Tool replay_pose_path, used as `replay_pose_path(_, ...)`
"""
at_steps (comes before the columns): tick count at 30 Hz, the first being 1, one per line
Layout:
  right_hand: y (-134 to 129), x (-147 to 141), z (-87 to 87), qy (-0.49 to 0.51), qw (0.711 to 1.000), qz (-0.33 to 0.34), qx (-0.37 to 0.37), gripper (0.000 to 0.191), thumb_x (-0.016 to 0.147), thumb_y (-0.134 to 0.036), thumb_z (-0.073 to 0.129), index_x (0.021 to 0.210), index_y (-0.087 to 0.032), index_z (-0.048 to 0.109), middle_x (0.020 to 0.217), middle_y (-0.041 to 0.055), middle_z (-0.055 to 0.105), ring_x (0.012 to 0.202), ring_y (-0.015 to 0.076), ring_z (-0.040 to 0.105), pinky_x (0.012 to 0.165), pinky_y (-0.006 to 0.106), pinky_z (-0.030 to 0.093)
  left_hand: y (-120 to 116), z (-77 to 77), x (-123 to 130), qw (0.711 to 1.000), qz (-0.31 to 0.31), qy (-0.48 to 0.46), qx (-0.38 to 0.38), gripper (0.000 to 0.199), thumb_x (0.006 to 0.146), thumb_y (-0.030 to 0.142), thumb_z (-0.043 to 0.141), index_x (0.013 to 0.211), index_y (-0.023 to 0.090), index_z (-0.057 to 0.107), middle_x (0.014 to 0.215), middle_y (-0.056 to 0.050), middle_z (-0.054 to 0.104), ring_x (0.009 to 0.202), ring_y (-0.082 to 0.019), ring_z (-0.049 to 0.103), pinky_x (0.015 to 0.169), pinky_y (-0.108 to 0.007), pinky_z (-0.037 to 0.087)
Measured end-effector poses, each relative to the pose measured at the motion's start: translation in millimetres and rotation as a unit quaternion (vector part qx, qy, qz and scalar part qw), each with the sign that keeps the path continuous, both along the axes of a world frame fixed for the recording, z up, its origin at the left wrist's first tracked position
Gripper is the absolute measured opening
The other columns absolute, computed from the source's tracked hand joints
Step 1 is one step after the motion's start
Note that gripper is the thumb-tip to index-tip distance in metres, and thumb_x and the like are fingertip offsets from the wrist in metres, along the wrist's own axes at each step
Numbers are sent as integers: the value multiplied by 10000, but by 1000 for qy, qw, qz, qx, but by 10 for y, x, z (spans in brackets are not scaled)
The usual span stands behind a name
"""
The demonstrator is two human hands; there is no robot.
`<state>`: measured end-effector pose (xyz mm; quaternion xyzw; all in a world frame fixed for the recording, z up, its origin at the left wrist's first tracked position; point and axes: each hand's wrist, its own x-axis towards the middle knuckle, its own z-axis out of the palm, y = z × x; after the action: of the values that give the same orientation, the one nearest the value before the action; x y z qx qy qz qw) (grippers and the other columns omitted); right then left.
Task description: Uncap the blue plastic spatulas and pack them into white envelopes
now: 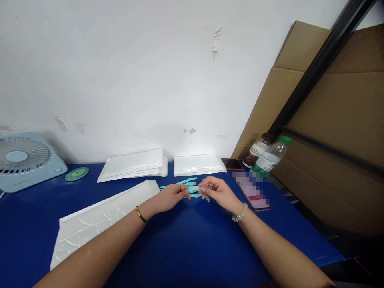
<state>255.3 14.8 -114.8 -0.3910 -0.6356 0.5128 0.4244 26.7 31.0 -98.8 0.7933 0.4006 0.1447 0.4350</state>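
Observation:
Both hands meet over the blue table point(177, 244), pinching a small light-blue item with a pale, translucent part point(194, 189) between them. My left hand point(173, 197) has its fingertips closed on the item's left end. At the right end, my right hand point(218, 193) holds it between thumb and fingers. Several flat turquoise pieces point(189, 181) lie on the table behind and around the hands. The fingertips hide part of the held item, and its exact shape is too small to tell.
White padded envelopes lie in a left stack point(133, 164) and a right stack point(196, 164); a large envelope point(105, 216) is under my left forearm. A fan point(28, 158) and green disc point(77, 174) sit left. Phone point(250, 190) and bottles point(268, 158) are right.

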Motion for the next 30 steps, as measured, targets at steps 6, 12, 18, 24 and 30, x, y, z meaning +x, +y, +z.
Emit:
replay_pose_path(6, -61, 90, 116, -68, 993, 93, -24, 268, 768, -392, 682, 859, -148, 620, 704, 20, 657, 592, 114, 615, 579, 250, 497, -82, 81, 8, 996, -48, 38, -64, 412, 853, 511, 423, 881, 193, 683, 737, -4, 580, 647, -131, 509, 559, -219, 381)
replay_pose_path(12, -37, 181, 229, -46, 998, -22, 29, 249, 767, -392, 682, 812, -163, 594, 653, -9, 604, 534, 95, 550, 532, 234, 453, -56, 97, -8, 996, -35, 24, -83, 445, 843, 549, 436, 909, 187, 687, 737, -13, 588, 668, -139, 518, 590, -230, 392)
replay_pose_path(18, -43, 110, 172, -51, 998, -10, 22, 250, 772, -390, 677, 805, -161, 583, 663, -4, 600, 535, 93, 542, 528, 236, 452, -15, 42, -24, 995, -36, 0, -93, 471, 839, 572, 436, 919, 180, 686, 746, -20, 594, 707, -152, 529, 661, -258, 404)
replay_pose_path(24, -79, 9, 76, -59, 996, 72, -18, 265, 779, -404, 663, 847, -161, 581, 734, 21, 644, 602, 115, 604, 597, 262, 489, -52, 92, -4, 994, -62, 16, -89, 419, 849, 529, 447, 895, 189, 689, 727, -4, 587, 672, -133, 514, 613, -238, 384)
replay_pose_path(30, -62, 179, 178, -262, 961, 17, 83, 206, 852, -368, 562, 825, -166, 589, 674, -3, 576, 576, 102, 526, 542, 219, 398, -133, 64, 48, 992, -101, 79, -4, 344, 830, 498, 505, 843, 189, 657, 650, 24, 559, 581, -113, 474, 538, -232, 330)
